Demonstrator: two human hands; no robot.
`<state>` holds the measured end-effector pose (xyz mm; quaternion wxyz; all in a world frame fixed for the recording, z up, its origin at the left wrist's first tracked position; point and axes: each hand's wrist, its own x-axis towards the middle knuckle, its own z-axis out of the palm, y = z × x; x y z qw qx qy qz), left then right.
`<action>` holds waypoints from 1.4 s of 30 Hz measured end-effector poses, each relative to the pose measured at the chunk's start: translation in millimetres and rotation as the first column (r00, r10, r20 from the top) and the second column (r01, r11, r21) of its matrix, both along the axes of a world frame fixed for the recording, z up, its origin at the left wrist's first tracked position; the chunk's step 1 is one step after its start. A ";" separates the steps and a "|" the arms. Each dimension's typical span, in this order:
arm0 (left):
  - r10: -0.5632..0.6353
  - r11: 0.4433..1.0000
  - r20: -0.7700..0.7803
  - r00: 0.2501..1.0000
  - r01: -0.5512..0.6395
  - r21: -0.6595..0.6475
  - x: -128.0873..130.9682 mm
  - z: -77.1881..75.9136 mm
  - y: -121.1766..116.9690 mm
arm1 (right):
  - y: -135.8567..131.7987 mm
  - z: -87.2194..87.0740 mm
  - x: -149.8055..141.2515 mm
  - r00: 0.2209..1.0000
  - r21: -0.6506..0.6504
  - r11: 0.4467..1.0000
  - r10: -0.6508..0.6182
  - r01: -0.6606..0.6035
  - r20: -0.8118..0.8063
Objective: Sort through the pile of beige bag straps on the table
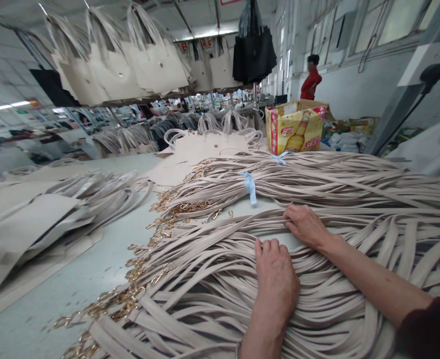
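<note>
Left hand (276, 279) palm down, fingertips buried among the beige straps (317, 309), right hand (305, 225) fingertips tucked under them too, strap pile running off near and right edges, flat bag panels (25, 224) at left blurred, far worker's (310, 80) face blurred out.

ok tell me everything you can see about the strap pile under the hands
The strap pile is a loose heap of long, flat beige straps, leather-like, fanned across the table. Gold clasps tip their left ends. The left hand lies flat on the pile; the right hand presses its far edge.
</note>
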<state>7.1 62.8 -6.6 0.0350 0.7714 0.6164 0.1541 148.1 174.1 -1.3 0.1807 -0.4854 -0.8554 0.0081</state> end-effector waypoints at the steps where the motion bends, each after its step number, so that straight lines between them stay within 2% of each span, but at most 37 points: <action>1: 0.014 1.000 0.013 1.000 -0.014 0.013 0.4 -0.7 -0.5 | -2.0 2.2 2.9 1.000 -0.051 0.998 0.023 -0.024 -0.019; 4: 0.035 0.997 0.038 0.999 -0.038 0.068 1.2 -4.1 -1.4 | -11.8 8.7 11.6 0.997 -0.214 0.975 0.048 -0.059 -0.056; 7: 0.036 0.998 0.031 0.999 -0.037 0.060 1.2 -5.7 -1.3 | -24.4 13.4 17.9 0.990 -0.343 0.930 0.105 -0.133 -0.098; 11: 0.052 0.998 0.034 0.998 -0.053 0.033 0.6 0.2 -1.3 | -33.7 16.7 21.6 0.942 -0.483 0.811 0.256 -0.332 -0.218; 13: 0.053 0.998 0.032 0.998 -0.054 0.033 0.3 4.5 -1.5 | -30.2 16.9 21.0 0.927 -0.537 0.757 0.279 -0.373 -0.251; 14: 0.047 0.998 0.024 0.999 -0.048 0.033 0.2 6.1 -1.6 | -26.1 16.4 19.8 0.931 -0.541 0.759 0.271 -0.364 -0.246; 15: 0.040 0.999 0.011 0.999 -0.040 0.036 0.1 7.1 -1.5 | -20.7 15.4 17.8 0.944 -0.515 0.793 0.242 -0.326 -0.226; 18: 0.009 0.999 -0.041 0.999 -0.007 0.042 -0.1 7.2 -0.5 | -1.8 9.8 8.1 0.990 -0.287 0.952 0.080 -0.109 -0.112; 20: -0.022 0.999 -0.070 0.997 0.023 0.021 -0.2 5.9 0.8 | 8.1 5.5 1.1 1.000 -0.150 0.988 -0.031 0.030 -0.003; 23: -0.048 0.999 -0.091 0.995 0.046 -0.023 -0.2 4.9 2.5 | 13.7 1.1 -5.2 0.987 -0.094 0.990 -0.097 0.109 0.130; 28: -0.055 0.998 -0.074 0.996 0.053 -0.025 -1.1 6.1 1.3 | 9.9 0.3 -5.6 0.982 -0.066 0.991 -0.109 0.120 0.157; 37: -0.033 0.999 -0.020 0.999 0.033 0.036 -2.3 -3.0 0.7 | 8.3 0.6 -5.0 0.982 -0.185 0.979 -0.048 0.082 0.181; 42: -0.028 0.999 0.000 1.000 0.028 0.036 -1.8 0.1 -0.7 | 1.0 0.2 0.7 0.992 -0.209 0.976 -0.036 0.061 0.121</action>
